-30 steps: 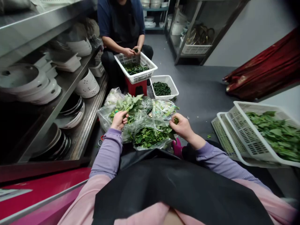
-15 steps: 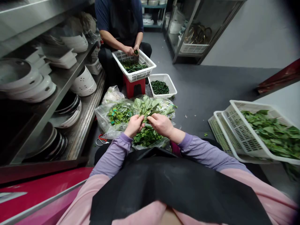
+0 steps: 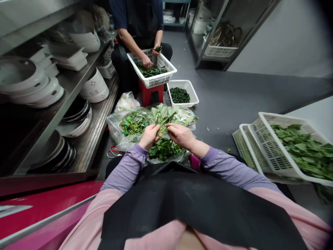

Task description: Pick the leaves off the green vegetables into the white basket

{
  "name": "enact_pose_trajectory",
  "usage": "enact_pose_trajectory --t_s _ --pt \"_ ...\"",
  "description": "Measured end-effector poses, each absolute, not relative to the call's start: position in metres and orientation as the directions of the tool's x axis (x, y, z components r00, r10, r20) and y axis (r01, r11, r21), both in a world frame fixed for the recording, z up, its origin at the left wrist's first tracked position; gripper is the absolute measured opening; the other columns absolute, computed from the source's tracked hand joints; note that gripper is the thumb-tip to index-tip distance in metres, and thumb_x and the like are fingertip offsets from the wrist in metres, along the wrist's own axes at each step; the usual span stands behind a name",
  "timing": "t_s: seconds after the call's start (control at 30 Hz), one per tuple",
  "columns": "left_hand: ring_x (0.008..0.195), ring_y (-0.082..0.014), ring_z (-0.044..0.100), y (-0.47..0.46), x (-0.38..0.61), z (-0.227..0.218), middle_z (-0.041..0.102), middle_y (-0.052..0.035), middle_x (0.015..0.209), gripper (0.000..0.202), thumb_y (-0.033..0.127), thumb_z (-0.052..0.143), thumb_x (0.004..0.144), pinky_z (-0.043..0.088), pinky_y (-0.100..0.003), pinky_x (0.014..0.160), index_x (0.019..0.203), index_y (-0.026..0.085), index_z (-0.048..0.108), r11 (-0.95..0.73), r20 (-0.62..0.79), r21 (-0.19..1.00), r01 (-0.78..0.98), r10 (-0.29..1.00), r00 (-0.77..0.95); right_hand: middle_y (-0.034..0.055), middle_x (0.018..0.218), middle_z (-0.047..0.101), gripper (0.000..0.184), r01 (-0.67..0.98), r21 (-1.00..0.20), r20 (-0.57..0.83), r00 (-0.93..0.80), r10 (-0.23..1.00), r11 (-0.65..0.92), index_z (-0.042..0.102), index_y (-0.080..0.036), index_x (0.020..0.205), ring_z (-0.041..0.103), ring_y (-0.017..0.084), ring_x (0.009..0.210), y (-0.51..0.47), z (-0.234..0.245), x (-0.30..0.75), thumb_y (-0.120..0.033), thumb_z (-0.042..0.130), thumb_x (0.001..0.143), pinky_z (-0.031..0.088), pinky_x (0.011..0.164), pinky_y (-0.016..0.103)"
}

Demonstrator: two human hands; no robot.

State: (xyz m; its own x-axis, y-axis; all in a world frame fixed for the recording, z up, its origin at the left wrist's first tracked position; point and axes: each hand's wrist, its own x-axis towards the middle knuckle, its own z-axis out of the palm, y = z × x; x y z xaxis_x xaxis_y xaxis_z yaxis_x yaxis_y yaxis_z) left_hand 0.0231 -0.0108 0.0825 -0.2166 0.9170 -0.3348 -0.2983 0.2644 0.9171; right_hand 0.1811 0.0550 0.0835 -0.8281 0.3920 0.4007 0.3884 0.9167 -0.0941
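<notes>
My left hand [image 3: 149, 135] is closed round the stems of a bunch of leafy greens [image 3: 161, 115] held over the plastic bags. My right hand [image 3: 180, 134] pinches the same bunch's stems from the right, close to the left hand. Beneath both hands lies a clear plastic bag [image 3: 118, 122] with tied bundles of greens [image 3: 132, 124] and a pile of loose leaves [image 3: 163, 149]. I sit with a black apron over my lap.
A white basket of picked leaves [image 3: 303, 147] rests on stacked baskets at my right. Opposite, a seated person works over a white basket [image 3: 153, 71] on a red stool [image 3: 151, 95], beside a tray of dark greens [image 3: 182, 93]. Steel shelves of white dishes [image 3: 31, 88] line the left. Red-handled scissors [image 3: 113, 151] lie on the floor.
My left hand brought the bunch from the left bag to the centre. My right hand came in from the right and took hold of the stems. The far person's hands moved apart.
</notes>
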Motion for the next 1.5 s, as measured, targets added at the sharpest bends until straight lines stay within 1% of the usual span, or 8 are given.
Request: enact_pose_trajectory --t_s 0.23,0.43,0.63,0.8,0.97,1.2,1.37,1.5 --pt "0.029 -0.0028 0.031 -0.013 0.026 0.082 0.047 0.0055 0.045 0.022 0.029 0.055 0.082 0.017 -0.016 0.03 0.07 0.016 0.044 0.23 -0.295 0.926 -0.3 0.936 -0.193 0.0086 0.093 0.066 0.027 0.372 0.082 0.284 -0.898 0.336 0.924 0.063 -0.016 0.091 0.053 0.016 0.074 0.057 0.094 0.175 -0.022 0.037 0.093 0.036 0.065 0.029" --pt "0.031 -0.0017 0.03 -0.014 0.025 0.078 0.045 0.0061 0.047 0.024 0.034 0.063 0.078 0.016 -0.016 0.034 0.075 0.015 0.049 0.228 -0.271 0.939 -0.257 0.951 -0.148 0.0052 0.092 0.063 0.026 0.478 -0.071 0.077 -0.872 0.483 0.875 0.067 -0.022 0.097 0.056 0.014 0.076 0.069 0.107 0.173 -0.033 0.044 0.09 0.034 0.059 0.025" --pt "0.033 -0.0007 0.026 -0.012 0.02 0.072 0.044 0.0062 0.05 0.025 0.032 0.065 0.075 0.012 -0.017 0.034 0.074 0.016 0.046 0.311 -0.323 0.913 -0.263 0.946 -0.001 0.0093 0.093 0.062 0.024 0.352 0.011 -0.075 -0.933 0.352 0.936 0.063 -0.016 0.097 0.056 0.015 0.073 0.069 0.109 0.17 -0.024 0.041 0.089 0.032 0.057 0.025" --pt "0.034 -0.0009 0.029 -0.012 0.021 0.076 0.043 0.0069 0.05 0.022 0.029 0.064 0.076 0.016 -0.016 0.035 0.078 0.015 0.047 0.234 -0.263 0.937 -0.26 0.961 -0.082 0.0096 0.081 0.062 0.023 0.447 -0.068 0.138 -0.881 0.452 0.892 0.061 -0.014 0.087 0.054 0.017 0.074 0.074 0.097 0.168 -0.02 0.039 0.086 0.035 0.062 0.027" --pt "0.032 -0.0011 0.027 -0.013 0.017 0.078 0.042 0.008 0.049 0.026 0.031 0.063 0.076 0.015 -0.016 0.033 0.074 0.018 0.04 0.208 -0.264 0.927 -0.311 0.953 -0.147 0.0065 0.075 0.06 0.03 0.724 -0.407 0.472 -0.356 0.807 0.558 0.057 -0.015 0.093 0.05 0.016 0.065 0.112 0.101 0.196 -0.023 0.029 0.087 0.037 0.062 0.028" --pt "0.032 0.0 0.021 -0.013 0.004 0.086 0.028 0.0116 0.046 0.04 0.035 0.071 0.067 0.008 -0.016 0.034 0.07 0.019 0.035 0.264 -0.29 0.874 -0.407 0.957 -0.002 0.0094 0.08 0.063 0.031 0.691 -0.043 0.451 -0.631 0.631 0.722 0.062 -0.018 0.084 0.053 0.02 0.074 0.103 0.145 0.252 -0.043 0.045 0.086 0.034 0.064 0.03" --pt "0.032 0.0001 0.021 -0.015 0.011 0.087 0.03 0.0113 0.046 0.039 0.034 0.072 0.066 0.009 -0.015 0.033 0.071 0.019 0.036 0.274 -0.286 0.857 -0.435 0.957 0.04 0.0066 0.076 0.062 0.031 0.439 0.062 0.315 -0.86 0.4 0.896 0.065 -0.02 0.088 0.05 0.016 0.07 0.061 0.133 0.213 -0.038 0.04 0.09 0.03 0.061 0.029" --pt "0.032 -0.0003 0.021 -0.018 0.016 0.087 0.034 0.0103 0.046 0.036 0.035 0.069 0.067 0.01 -0.015 0.033 0.072 0.019 0.038 0.301 -0.303 0.846 -0.441 0.951 0.068 0.0072 0.074 0.059 0.031 0.433 0.132 0.332 -0.867 0.372 0.892 0.064 -0.018 0.093 0.046 0.016 0.069 0.051 0.108 0.18 -0.03 0.035 0.093 0.024 0.06 0.031"
